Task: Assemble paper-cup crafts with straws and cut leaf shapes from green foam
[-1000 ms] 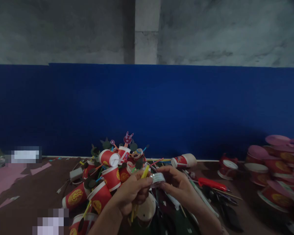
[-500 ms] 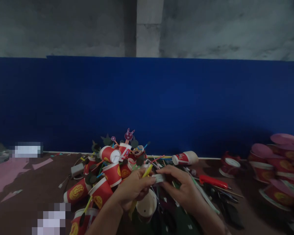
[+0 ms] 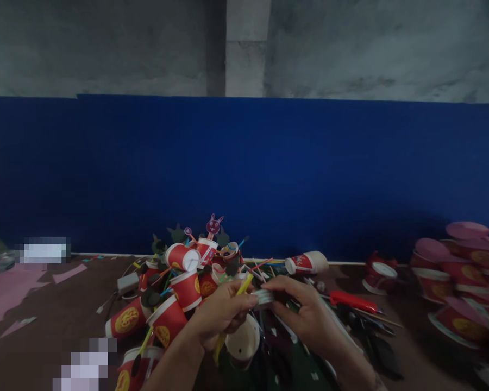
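Observation:
My left hand [image 3: 222, 312] is closed on a yellow strip [image 3: 245, 284], which sticks up past the thumb and shows again below the palm. Between my two hands is a small whitish roll-like piece [image 3: 263, 296]; the fingertips of my right hand [image 3: 299, 304] pinch it from the right, and my left thumb touches its left side. Just under my hands stands an open white cup [image 3: 243, 342] with small dark holes in it. Left of my left hand lies a heap of red paper cups [image 3: 186, 289] with yellow prints.
A red-handled tool [image 3: 353, 301] and black scissors-like items lie at the right. Beyond them are red cups with pink discs [image 3: 432, 250]. A tipped cup stack [image 3: 307, 263] rests near the blue partition [image 3: 269, 179]. Pink paper [image 3: 12, 288] and a white adapter [image 3: 127, 282] are leftward.
The view has shifted very slightly, with the items at the right a little further left. Both hands keep nearly the same pose and grip.

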The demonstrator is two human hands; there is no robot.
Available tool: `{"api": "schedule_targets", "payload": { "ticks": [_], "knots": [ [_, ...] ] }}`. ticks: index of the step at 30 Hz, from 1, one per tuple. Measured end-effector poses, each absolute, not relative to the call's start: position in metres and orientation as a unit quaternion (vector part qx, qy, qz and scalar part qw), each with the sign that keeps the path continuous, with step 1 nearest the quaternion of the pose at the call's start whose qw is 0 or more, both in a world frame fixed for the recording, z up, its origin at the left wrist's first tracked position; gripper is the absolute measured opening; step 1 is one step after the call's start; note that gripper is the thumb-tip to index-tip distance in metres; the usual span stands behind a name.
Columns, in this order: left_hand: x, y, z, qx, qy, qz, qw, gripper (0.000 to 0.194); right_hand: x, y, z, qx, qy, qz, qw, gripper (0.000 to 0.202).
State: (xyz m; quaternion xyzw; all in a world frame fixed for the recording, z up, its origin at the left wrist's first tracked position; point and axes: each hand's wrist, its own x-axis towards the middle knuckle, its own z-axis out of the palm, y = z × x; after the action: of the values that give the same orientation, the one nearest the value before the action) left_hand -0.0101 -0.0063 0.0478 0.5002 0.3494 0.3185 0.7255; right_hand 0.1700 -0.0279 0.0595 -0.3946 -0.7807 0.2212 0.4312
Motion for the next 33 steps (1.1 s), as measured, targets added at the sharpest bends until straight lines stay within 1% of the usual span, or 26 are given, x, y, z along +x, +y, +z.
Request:
{"api": "schedule_targets", "payload": {
  "ticks": [5,9,11,14,16,17,21,25,27,31,33],
  "knots": [
    [-0.009,-0.005,0.045,0.512,0.342,0.333,0.714,0.022,0.168,-0.033,0.063,-0.382,-0.803,0.194,0.414,0.018],
    [-0.007,-0.007,0.045,0.499,0.345,0.348,0.715,0.021,0.166,-0.033,0.061,-0.384,-0.791,0.208,0.428,0.014],
    [-0.006,-0.009,0.045,0.484,0.332,0.368,0.721,0.022,0.166,-0.031,0.057,-0.388,-0.763,0.256,0.449,0.017],
    [-0.007,-0.01,0.046,0.458,0.301,0.367,0.752,0.024,0.167,-0.026,0.05,-0.383,-0.704,0.369,0.471,0.021],
    [-0.008,-0.01,0.047,0.458,0.296,0.357,0.758,0.024,0.168,-0.024,0.049,-0.38,-0.686,0.4,0.474,0.019],
    [-0.009,-0.01,0.047,0.466,0.303,0.349,0.754,0.024,0.168,-0.024,0.05,-0.384,-0.69,0.389,0.473,0.018],
    [-0.011,-0.008,0.049,0.483,0.331,0.314,0.747,0.024,0.168,-0.028,0.059,-0.404,-0.744,0.28,0.452,0.011],
    [-0.009,-0.01,0.05,0.463,0.33,0.323,0.756,0.029,0.168,-0.029,0.059,-0.395,-0.749,0.257,0.467,0.01],
    [-0.009,-0.011,0.05,0.458,0.318,0.334,0.76,0.028,0.167,-0.028,0.055,-0.388,-0.73,0.286,0.485,0.011],
    [-0.01,-0.012,0.05,0.452,0.303,0.34,0.767,0.023,0.165,-0.025,0.048,-0.373,-0.668,0.394,0.509,0.018],
    [-0.01,-0.013,0.05,0.447,0.307,0.341,0.768,0.024,0.164,-0.023,0.046,-0.362,-0.652,0.418,0.519,0.019]
  ]
}}
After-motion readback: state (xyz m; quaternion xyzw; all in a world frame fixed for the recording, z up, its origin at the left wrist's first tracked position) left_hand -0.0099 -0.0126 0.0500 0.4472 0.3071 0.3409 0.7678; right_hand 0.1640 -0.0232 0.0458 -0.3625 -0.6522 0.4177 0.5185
